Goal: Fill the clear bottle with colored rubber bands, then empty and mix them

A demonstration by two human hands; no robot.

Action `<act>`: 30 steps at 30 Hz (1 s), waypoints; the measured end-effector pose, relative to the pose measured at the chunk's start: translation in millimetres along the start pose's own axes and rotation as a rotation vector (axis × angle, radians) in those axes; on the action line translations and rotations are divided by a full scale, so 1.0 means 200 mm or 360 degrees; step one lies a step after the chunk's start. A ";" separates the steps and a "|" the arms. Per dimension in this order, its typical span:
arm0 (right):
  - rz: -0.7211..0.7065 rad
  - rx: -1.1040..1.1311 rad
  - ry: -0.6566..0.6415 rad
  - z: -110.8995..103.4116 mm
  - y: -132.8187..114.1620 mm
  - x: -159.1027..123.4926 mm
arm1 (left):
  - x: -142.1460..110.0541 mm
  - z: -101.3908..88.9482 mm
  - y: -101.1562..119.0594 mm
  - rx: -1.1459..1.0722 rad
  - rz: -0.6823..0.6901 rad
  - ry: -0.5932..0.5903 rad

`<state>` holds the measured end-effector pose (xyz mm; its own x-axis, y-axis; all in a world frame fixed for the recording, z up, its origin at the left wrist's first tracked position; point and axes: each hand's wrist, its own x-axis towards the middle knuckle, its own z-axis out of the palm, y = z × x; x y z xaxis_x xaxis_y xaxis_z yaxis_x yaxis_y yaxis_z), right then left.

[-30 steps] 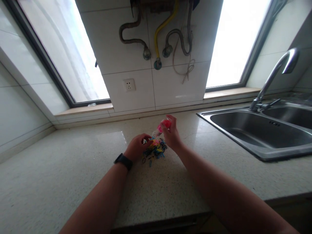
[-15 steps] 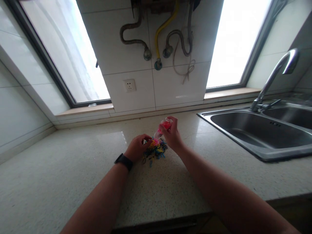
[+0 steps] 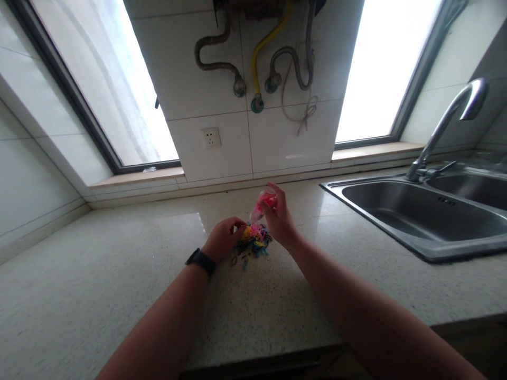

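A heap of small colourful elastic bands (image 3: 253, 245), yellow, blue, black and pink, lies on the speckled countertop (image 3: 253, 306). Above its far edge my right hand (image 3: 280, 216) grips a clear plastic bag (image 3: 259, 207) with pink and red bands inside. The bag is tilted, its lower end over the pink part of the heap. At the heap's left side rests my left hand (image 3: 226, 236), with a dark watch on its wrist. Its fingers are curled and the tips come together at the bands; what they hold, if anything, is too small to make out.
To the right a steel sink (image 3: 396, 232) with a curved tap (image 3: 443, 124) is set into the counter. On the tiled wall ahead are a socket (image 3: 210, 138), hoses and a yellow pipe (image 3: 261, 50). Windows stand on both sides.
My right hand and the bag have risen slightly and shifted a little left. More pink bands show on top of the heap. My left hand has hardly moved.
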<state>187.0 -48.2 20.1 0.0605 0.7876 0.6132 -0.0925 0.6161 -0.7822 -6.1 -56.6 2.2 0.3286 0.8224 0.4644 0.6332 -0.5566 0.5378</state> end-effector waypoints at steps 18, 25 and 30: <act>-0.0212 -0.0292 0.0004 -0.02 0.06 0.01 | 0.00 0.00 0.01 0.0017 -0.0027 -0.0007; -0.0141 -0.0296 -0.0072 -0.03 0.06 0.02 | 0.00 0.00 0.01 0.0025 -0.0015 0.0014; -0.0143 -0.0212 -0.0056 -0.05 0.04 0.02 | 0.00 0.00 0.00 0.0003 0.0000 0.0021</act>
<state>195.9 -39.4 14.5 0.0278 0.7301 0.6828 0.0446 0.6815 -0.7305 -5.9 -56.2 2.8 0.3196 0.8207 0.4736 0.6347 -0.5565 0.5362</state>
